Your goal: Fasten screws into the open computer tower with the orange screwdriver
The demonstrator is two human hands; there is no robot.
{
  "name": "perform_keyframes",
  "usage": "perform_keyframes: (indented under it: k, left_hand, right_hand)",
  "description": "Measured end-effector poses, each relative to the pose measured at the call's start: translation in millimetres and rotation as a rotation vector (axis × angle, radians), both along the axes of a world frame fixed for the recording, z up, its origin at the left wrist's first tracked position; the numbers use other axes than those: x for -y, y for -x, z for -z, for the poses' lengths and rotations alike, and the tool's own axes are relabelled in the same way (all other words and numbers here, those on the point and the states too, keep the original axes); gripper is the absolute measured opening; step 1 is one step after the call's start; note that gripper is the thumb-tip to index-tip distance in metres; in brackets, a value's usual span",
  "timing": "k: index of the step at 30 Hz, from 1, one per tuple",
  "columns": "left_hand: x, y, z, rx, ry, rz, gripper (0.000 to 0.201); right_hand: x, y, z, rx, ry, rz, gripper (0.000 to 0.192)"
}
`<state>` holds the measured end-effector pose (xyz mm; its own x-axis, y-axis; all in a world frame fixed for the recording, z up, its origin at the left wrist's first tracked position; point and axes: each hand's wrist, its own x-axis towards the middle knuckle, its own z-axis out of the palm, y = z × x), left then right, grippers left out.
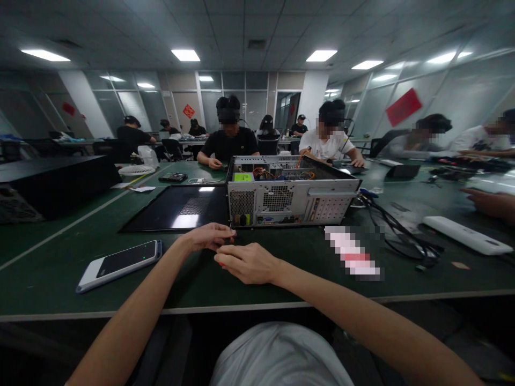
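Observation:
An opened computer case (293, 198) lies on its side on the green table, its rear panel facing me. Close to the panel's lower left corner, my left hand (209, 236) has its fingertips pinched together; a thin dark tip shows above them, and what they hold is too small to name. Just below and to the right, my right hand (251, 264) is closed, with a red end of what looks like a screwdriver (221, 264) poking out beneath its fingers. Both hands are apart from the case. The case's black side panel (161, 212) lies flat to its left.
A white power bank-like device (120, 265) lies at the left front. Black cables (402, 236) and a white bar (466, 235) are on the right. A blurred pink-white strip (354, 252) lies nearer. Another black case (56, 185) stands far left. Co-workers sit opposite.

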<state>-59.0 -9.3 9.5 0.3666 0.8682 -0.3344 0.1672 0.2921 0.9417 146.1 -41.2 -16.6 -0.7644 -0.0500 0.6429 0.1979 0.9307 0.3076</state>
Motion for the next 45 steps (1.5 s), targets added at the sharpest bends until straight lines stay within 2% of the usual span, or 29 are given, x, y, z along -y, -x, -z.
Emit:
perform_keyframes:
  k: [4,8,14,17,20,23,28,32,35,38,41,45]
  left_hand:
    - [-0.5,-0.7,1.9,-0.031,-0.003,-0.002,0.045]
    - [-1.8,1.0,3.1,0.045,0.016,0.006,0.043]
    - [-2.9,4.8,3.7,0.024,0.043,0.024,0.048]
    - [-2.6,3.9,3.2,-0.039,0.030,-0.011,0.053]
    - [-3.3,2.1,2.7,-0.118,-0.017,-0.114,0.060]
    - [-6.3,2.0,3.9,-0.213,-0.113,-0.227,0.059]
    - [-14.7,3.4,12.7,-0.428,-0.321,-0.248,0.035]
    - [-13.0,-0.9,19.5,-0.638,-0.611,-0.320,0.021]
    - [-5.5,-5.3,19.1,-0.943,-0.749,-0.267,0.025]
    - [1.5,-7.1,16.8,-1.113,-0.832,-0.182,0.031]
    - [5.1,-4.9,17.6,-1.144,-0.927,-0.127,0.034]
    - [6.7,2.4,23.1,-1.099,-1.078,-0.069,0.030]
  right_hand:
    - [-0.5,2.5,1.6,-0.025,0.024,-0.028,0.018]
    - [-1.1,-0.6,-0.3,-0.020,0.064,-0.030,0.018]
    - [-2.8,-4.0,-1.1,-0.041,0.084,0.019,0.027]
    - [-3.6,-3.7,0.7,-0.044,0.095,0.006,0.030]
    - [-3.1,-3.8,0.9,-0.008,0.049,0.014,0.024]
    - [-2.0,-3.6,0.1,-0.002,0.043,0.011,0.025]
    - [0.3,-2.8,-1.3,0.032,0.122,-0.037,0.027]
    - [0.7,-4.5,-3.3,0.036,0.200,-0.035,0.022]
    - [-0.5,-6.0,-2.6,0.011,0.187,-0.002,0.028]
    - [-2.5,-5.6,0.8,-0.010,0.147,0.013,0.030]
    - [-3.8,-4.0,4.2,-0.002,0.180,-0.005,0.034]
    - [-3.0,-3.2,3.6,-0.002,0.145,-0.019,0.027]
